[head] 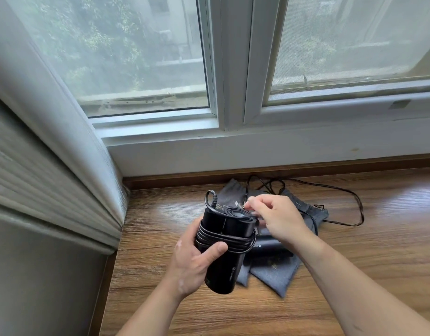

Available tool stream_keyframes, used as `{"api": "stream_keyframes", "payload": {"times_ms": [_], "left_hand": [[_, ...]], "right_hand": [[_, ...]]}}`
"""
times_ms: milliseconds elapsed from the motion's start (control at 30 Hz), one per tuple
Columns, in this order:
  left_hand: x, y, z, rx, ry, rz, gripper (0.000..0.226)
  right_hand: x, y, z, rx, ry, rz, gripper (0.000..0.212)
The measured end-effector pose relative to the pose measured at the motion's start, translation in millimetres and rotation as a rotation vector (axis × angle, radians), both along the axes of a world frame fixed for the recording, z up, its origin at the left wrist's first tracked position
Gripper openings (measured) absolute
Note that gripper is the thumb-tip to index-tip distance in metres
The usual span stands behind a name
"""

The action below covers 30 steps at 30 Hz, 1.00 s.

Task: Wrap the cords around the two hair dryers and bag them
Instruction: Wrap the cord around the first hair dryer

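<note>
My left hand grips a black folded hair dryer held upright above the wooden sill, its cord wound in several loops round the body. My right hand is at the dryer's top and pinches the plug end of that cord. Beneath my right hand a second black hair dryer lies on grey cloth bags. Its loose black cord trails in a loop over the sill to the right.
The wooden sill runs under a white-framed window. A folded grey blind or curtain stands on the left. Another part of the grey bags lies behind the held dryer.
</note>
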<state>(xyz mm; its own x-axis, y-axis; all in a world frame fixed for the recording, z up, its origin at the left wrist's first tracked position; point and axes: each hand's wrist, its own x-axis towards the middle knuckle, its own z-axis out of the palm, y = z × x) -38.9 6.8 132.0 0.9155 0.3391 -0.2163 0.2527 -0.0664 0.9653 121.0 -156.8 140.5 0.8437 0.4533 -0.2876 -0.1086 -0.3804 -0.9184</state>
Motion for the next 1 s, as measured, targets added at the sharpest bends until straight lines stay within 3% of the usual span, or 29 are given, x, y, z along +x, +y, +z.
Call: {"api": "stream_keyframes", "payload": {"times_ms": [133,267,467,800,1000], "left_hand": [[1,-5,1,-0.072,0.037,0.106,0.04],[2,-7,-2,-0.245,0.056,0.182,0.04],[1,-7,-2,-0.224,0.059,0.2,0.041],[0,-6,1,-0.194,0.051,0.247,0.042],[3,-7,2,-0.249,0.047,0.279,0.044]], "right_hand": [[-18,-13,12,0.196,0.111,0.141,0.025],[-34,-15,12,0.127,-0.11,0.226,0.045],[-26,-10,6,0.11,-0.036,0.202,0.054],[-37,-4,4,0.214,-0.125,0.116,0.034],[-45,2,-7,0.267,-0.332,0.049,0.027]]}}
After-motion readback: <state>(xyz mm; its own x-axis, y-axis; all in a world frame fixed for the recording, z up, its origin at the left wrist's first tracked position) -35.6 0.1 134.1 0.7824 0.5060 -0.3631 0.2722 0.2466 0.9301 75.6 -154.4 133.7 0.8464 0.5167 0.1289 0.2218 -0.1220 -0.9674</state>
